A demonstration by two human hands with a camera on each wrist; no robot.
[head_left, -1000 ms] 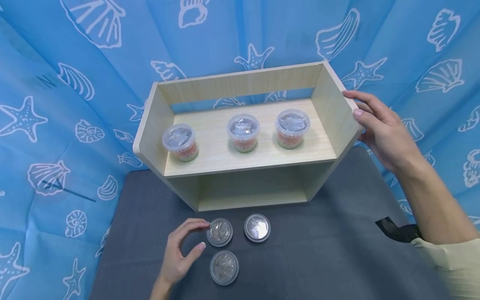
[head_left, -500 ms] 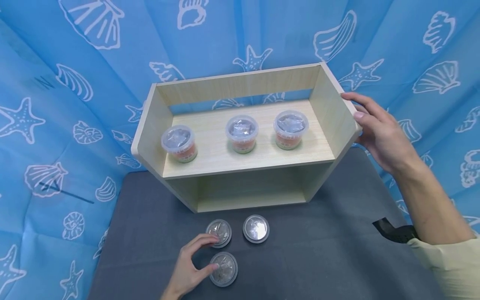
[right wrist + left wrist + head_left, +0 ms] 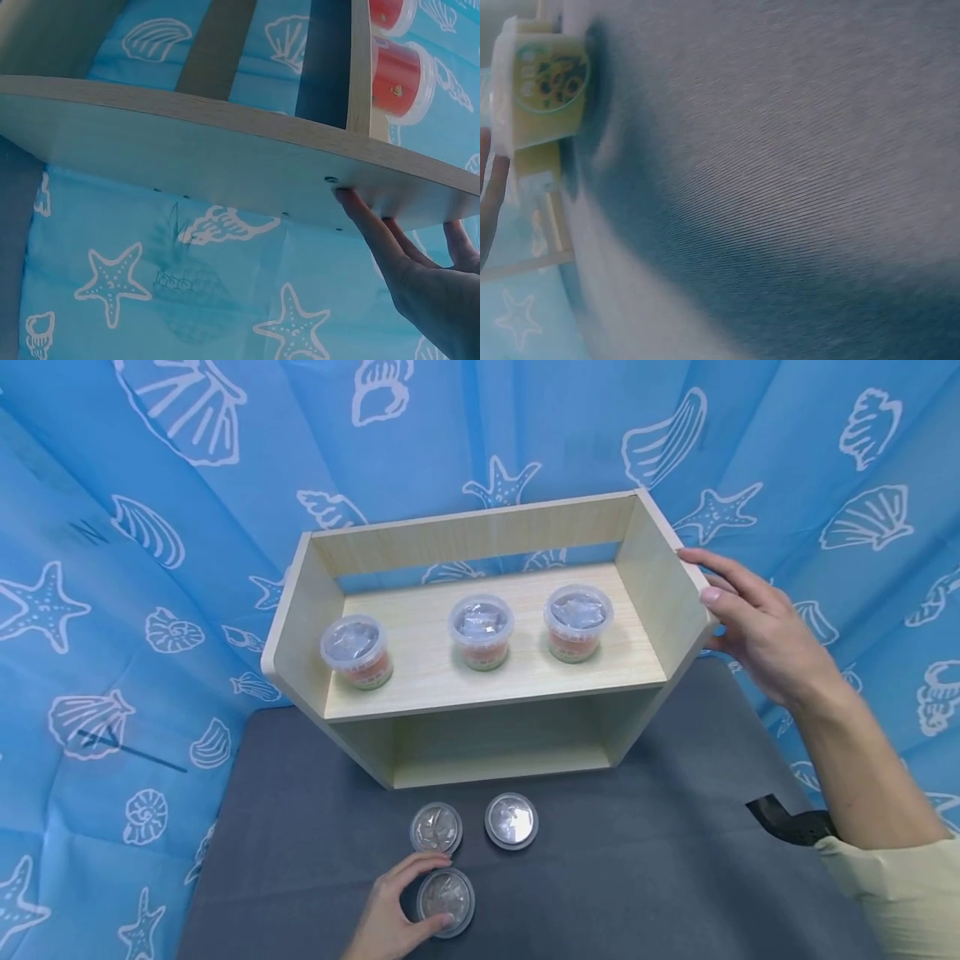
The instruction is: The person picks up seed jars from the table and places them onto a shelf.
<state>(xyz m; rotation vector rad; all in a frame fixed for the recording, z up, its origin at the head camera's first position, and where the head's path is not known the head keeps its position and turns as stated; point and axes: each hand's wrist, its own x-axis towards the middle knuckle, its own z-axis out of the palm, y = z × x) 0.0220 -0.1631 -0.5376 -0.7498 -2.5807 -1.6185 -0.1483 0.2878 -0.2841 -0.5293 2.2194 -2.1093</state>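
Left hand (image 3: 396, 910) curls around the nearest clear-lidded round yellow plastic tub (image 3: 446, 893); right hand (image 3: 776, 647) presses the pale wooden shelf (image 3: 660, 597) with extended fingers, likely steadying it.

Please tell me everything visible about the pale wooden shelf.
The pale wooden shelf stands on a dark grey table before a blue patterned curtain. It has two side panels, a back rail above a gap, an upper board and lower compartment. Three lidded reddish plastic cups rest on the board; the right hand touches the right panel.
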